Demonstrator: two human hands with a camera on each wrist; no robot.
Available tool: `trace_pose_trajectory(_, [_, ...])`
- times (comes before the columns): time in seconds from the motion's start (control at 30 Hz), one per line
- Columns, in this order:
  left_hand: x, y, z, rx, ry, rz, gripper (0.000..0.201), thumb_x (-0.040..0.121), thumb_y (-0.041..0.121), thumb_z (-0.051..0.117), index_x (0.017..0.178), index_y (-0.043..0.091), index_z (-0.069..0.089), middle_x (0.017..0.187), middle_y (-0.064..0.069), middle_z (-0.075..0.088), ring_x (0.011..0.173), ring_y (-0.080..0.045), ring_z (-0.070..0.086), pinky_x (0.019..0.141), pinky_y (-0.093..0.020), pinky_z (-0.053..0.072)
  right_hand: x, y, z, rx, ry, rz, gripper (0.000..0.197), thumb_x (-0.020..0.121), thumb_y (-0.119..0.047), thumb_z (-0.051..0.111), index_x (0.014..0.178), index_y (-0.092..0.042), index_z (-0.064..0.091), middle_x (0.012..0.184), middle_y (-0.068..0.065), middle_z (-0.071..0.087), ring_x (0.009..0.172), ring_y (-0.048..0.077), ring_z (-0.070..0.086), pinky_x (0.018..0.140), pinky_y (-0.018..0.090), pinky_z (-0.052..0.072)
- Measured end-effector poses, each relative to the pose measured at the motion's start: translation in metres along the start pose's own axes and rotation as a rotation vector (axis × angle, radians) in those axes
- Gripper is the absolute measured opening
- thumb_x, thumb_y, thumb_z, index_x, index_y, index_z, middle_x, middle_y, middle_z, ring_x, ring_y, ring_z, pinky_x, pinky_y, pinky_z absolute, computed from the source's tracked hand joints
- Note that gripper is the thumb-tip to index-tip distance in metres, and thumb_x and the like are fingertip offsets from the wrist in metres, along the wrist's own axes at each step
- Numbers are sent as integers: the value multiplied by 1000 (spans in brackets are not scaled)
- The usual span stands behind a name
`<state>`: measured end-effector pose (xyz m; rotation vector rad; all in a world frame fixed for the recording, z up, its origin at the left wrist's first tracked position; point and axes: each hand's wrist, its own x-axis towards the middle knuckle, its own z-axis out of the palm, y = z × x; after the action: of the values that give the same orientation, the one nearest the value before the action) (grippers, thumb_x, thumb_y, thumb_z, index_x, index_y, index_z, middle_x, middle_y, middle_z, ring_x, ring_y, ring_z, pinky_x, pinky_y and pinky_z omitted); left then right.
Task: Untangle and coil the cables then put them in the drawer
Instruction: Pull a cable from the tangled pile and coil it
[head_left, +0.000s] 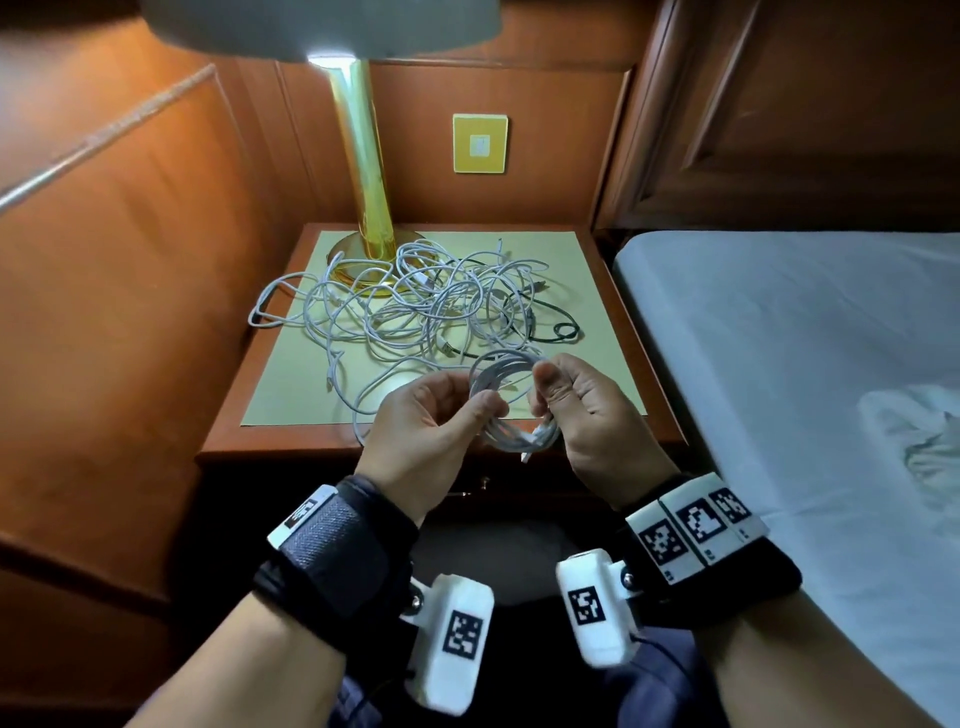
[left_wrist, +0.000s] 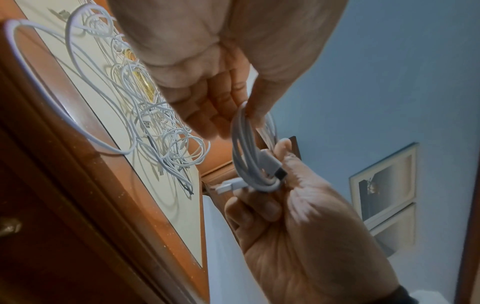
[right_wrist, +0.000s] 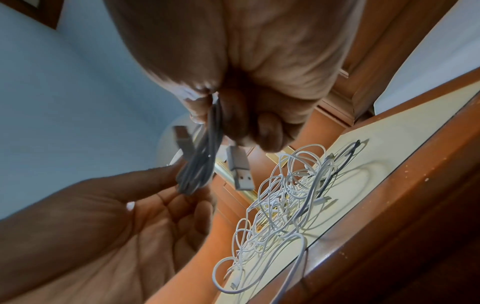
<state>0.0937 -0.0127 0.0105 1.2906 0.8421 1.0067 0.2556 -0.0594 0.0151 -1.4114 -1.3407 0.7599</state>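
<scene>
**Two hands on one white coil, tangle behind**

Two hands hold a coiled white cable (head_left: 511, 400) above the front edge of the surface (head_left: 291, 384). Left hand (head_left: 426, 421): thumb and fingers pinch the coil's left side, the other fingers lie fairly straight; in the left wrist view the thumb (left_wrist: 259, 107) presses the loops against the fingers. Right hand (head_left: 587, 410): fingers curled, gripping the coil's right and lower part. One white plug end (left_wrist: 228, 185) sticks out below that grip, and a second plug with a dark tip (left_wrist: 275, 168) lies against the loops. In the right wrist view a USB plug (right_wrist: 240, 170) hangs beside the bundle. Both wrists carry black straps with white marker blocks.

Below the hands, the drawer front with a small knob (head_left: 485, 483) is dim; looks closed, hard to be sure.

Behind the hands, a tangle of white cables (head_left: 415, 306) lies spread over the pale inset of the surface, one loop hanging past the left edge, one strand trailing off the front. A dark cable (head_left: 550, 327) runs through the right side of the tangle. The pile touches the base of a gold lamp (head_left: 363, 171) at the back.

Further back: a yellow wall plate (head_left: 479, 143) on wood panelling. A bed (head_left: 779, 338) with a pale sheet stands right of the surface.
</scene>
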Motion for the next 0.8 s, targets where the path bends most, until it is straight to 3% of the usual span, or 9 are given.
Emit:
trace_pose_trajectory(0.07, [0, -2, 0, 25, -19, 3, 6, 92, 10, 67, 89, 11, 73, 81, -8, 74, 75, -22, 67, 77, -36, 54, -1, -1, -1, -96, 29, -1, 33, 99, -49, 43, 76, -28, 55, 69, -17, 57, 64, -1, 52, 63, 13, 40])
trace_pose_trajectory(0.17, [0, 0, 1, 2, 0, 6, 15, 95, -1, 60, 98, 8, 71, 89, -11, 76, 74, -21, 69, 76, -35, 54, -2, -1, -3, -224, 84, -20, 29, 100, -44, 49, 81, -26, 63, 84, -9, 67, 79, 1, 60, 65, 8, 42])
trace_pose_trajectory(0.23, [0, 2, 3, -91, 2, -1, 20, 90, -1, 65, 110, 5, 67, 99, -17, 74, 77, -24, 70, 77, -41, 58, -2, 0, -4, -211, 93, 10, 30, 100, -42, 51, 84, -22, 67, 85, -8, 70, 79, -1, 63, 64, 7, 43])
trace_pose_trajectory(0.33, [-1, 4, 3, -211, 59, -69, 34, 87, -2, 70, 118, 0, 58, 101, -25, 70, 81, -30, 73, 77, -45, 61, -1, -1, -4, -183, 105, 34, 30, 100, -40, 53, 90, -17, 70, 86, -6, 72, 78, -3, 63, 63, 5, 43])
trace_pose_trajectory(0.47, [0, 1, 0, -215, 56, -142, 20, 91, 1, 64, 109, -4, 57, 86, -17, 74, 81, -26, 75, 67, -30, 59, -2, -1, -3, -177, 125, 23, 25, 99, -39, 54, 93, -20, 70, 85, -7, 71, 77, -3, 63, 64, 7, 45])
trace_pose_trajectory(0.57, [1, -2, -3, -116, 38, -123, 10, 94, 6, 63, 99, -2, 65, 87, -19, 74, 81, -27, 72, 75, -33, 56, -3, -2, 0, -183, 129, 3, 24, 99, -39, 55, 96, -20, 70, 85, -3, 72, 76, 6, 66, 66, 16, 51])
trace_pose_trajectory(0.67, [-1, 2, 1, -195, -27, -137, 15, 97, 5, 54, 89, -2, 66, 76, -14, 71, 73, -22, 71, 71, -28, 58, -1, -2, -1, -195, 130, -7, 27, 100, -37, 53, 93, -16, 69, 79, -5, 69, 69, 0, 62, 61, 10, 45])
trace_pose_trajectory(0.8, [0, 6, 0, -125, -64, -105, 17, 98, 10, 53, 88, 5, 67, 68, 0, 65, 64, -9, 61, 59, -17, 47, 0, 1, -4, -189, 131, -9, 32, 99, -41, 52, 86, -17, 68, 69, -9, 64, 63, 2, 59, 61, 20, 48])
